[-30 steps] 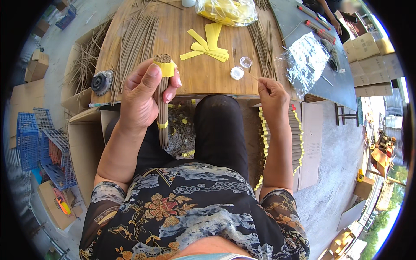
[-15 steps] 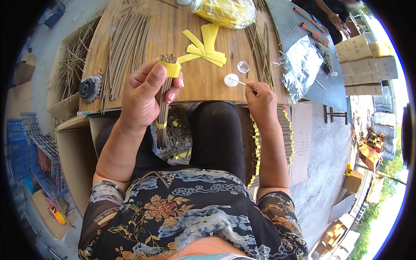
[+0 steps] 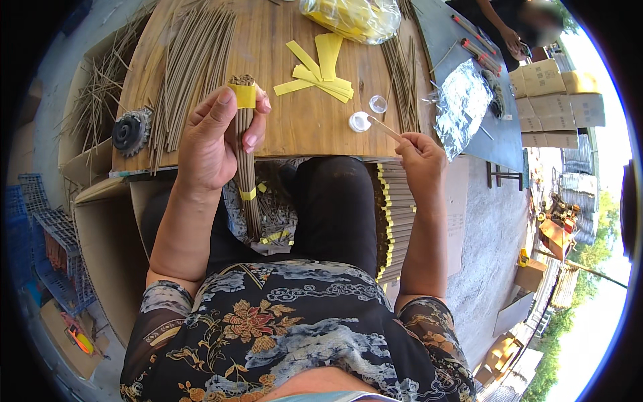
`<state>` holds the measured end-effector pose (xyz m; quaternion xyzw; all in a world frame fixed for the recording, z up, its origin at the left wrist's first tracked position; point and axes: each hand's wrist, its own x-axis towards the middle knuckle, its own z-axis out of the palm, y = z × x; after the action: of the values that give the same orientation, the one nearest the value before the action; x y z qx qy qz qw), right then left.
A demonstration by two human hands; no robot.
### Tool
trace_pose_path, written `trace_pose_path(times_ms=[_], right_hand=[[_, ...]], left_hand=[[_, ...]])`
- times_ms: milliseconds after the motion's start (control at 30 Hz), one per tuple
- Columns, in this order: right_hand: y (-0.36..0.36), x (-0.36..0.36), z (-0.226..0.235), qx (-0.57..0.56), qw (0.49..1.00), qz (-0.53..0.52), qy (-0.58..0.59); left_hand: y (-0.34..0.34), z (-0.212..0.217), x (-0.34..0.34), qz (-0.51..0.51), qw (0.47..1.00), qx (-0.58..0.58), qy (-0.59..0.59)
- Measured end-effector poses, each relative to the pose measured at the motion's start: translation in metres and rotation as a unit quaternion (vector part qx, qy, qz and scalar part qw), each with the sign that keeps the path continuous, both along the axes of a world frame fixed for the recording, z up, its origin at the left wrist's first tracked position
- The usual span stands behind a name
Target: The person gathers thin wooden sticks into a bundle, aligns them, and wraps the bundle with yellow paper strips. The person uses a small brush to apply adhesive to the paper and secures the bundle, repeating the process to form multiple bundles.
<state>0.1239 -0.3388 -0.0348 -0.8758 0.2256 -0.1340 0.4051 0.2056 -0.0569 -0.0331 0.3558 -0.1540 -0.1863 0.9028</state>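
Note:
My left hand [image 3: 213, 137] is closed round a bundle of thin brown sticks [image 3: 246, 161], held nearly upright over the table's near edge. A yellow paper band [image 3: 244, 96] wraps the bundle's top, with my thumb and fingers at its sides. Lower down sits a narrower yellow band [image 3: 248, 195]. Between the fingertips of my right hand [image 3: 423, 159] is a slim, flat wooden stick [image 3: 385, 128], angled up and left. Its far end is at a small round tub [image 3: 359, 122] of white stuff. Beside the tub lies a clear round lid [image 3: 378, 104].
Yellow paper strips [image 3: 320, 79] lie mid-table below a plastic bag [image 3: 351, 19] of yellow paper. Loose sticks [image 3: 194, 67] spread at the left, near a dark toothed round object [image 3: 130, 134]. Banded bundles [image 3: 395, 221] are stacked by my right leg. Another person's hand [image 3: 512, 41] shows at top right.
The left hand and bundle have shifted slightly left and up. My right hand has moved right and down, drawing the stick back so that more of it shows outside the tub.

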Motion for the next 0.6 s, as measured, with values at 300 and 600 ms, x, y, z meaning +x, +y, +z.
trace_pose_path(times_ms=[300, 600], right_hand=[[0.003, -0.017, -0.01, 0.244, 0.968, 0.002, -0.065], [0.071, -0.013, 0.037, 0.448, 0.871, 0.123, -0.158]], left_hand=[[0.007, -0.006, 0.004, -0.046, 0.997, -0.063, 0.003], [0.011, -0.004, -0.001, -0.075, 0.988, -0.129, 0.048]])
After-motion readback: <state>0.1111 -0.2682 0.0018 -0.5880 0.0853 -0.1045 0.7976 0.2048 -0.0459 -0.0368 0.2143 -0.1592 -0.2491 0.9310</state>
